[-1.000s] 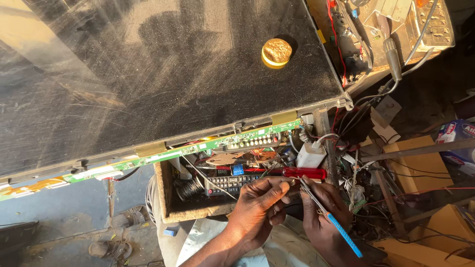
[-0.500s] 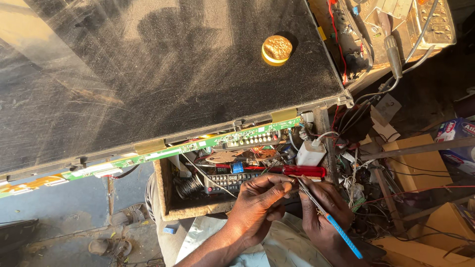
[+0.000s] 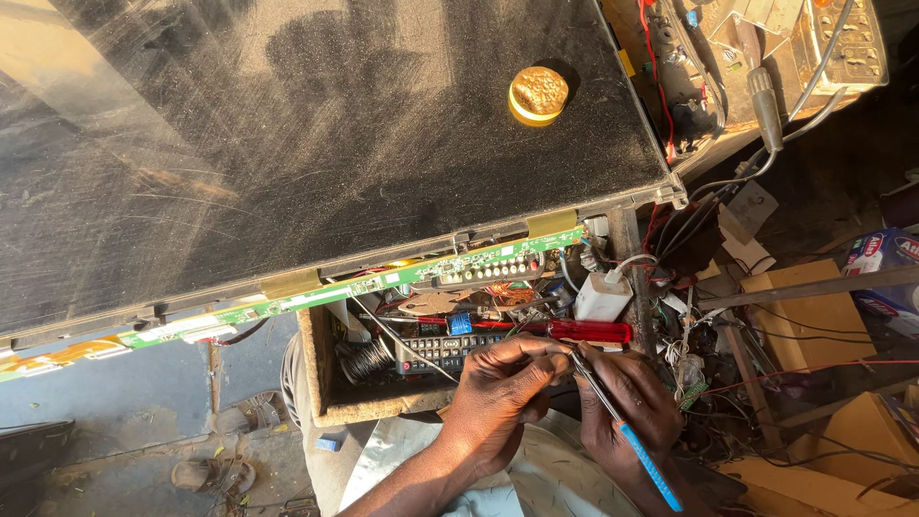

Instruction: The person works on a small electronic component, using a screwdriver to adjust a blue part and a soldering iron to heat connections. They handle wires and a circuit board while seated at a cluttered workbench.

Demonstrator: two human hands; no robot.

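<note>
My right hand (image 3: 627, 407) grips a thin tool with a blue handle (image 3: 651, 469), its metal shaft slanting up and to the left. My left hand (image 3: 498, 393) has its fingertips pinched together at the tip of that shaft; what sits between them is hidden. Both hands hover at the near edge of an open wooden box (image 3: 321, 383) full of parts. Just beyond my fingers, in the box, lie a red-handled screwdriver (image 3: 584, 331), a black remote keypad (image 3: 436, 349) and a coil of dark wire (image 3: 364, 362).
A large dusty flat panel (image 3: 287, 144) lies face down above the box, with a green circuit strip (image 3: 383, 282) along its near edge and a round yellow tin (image 3: 537, 94) on top. Tangled wires, a white charger block (image 3: 603, 297) and cardboard boxes (image 3: 814, 316) crowd the right side.
Both hands stay almost still over the box. The view has drifted only slightly.
</note>
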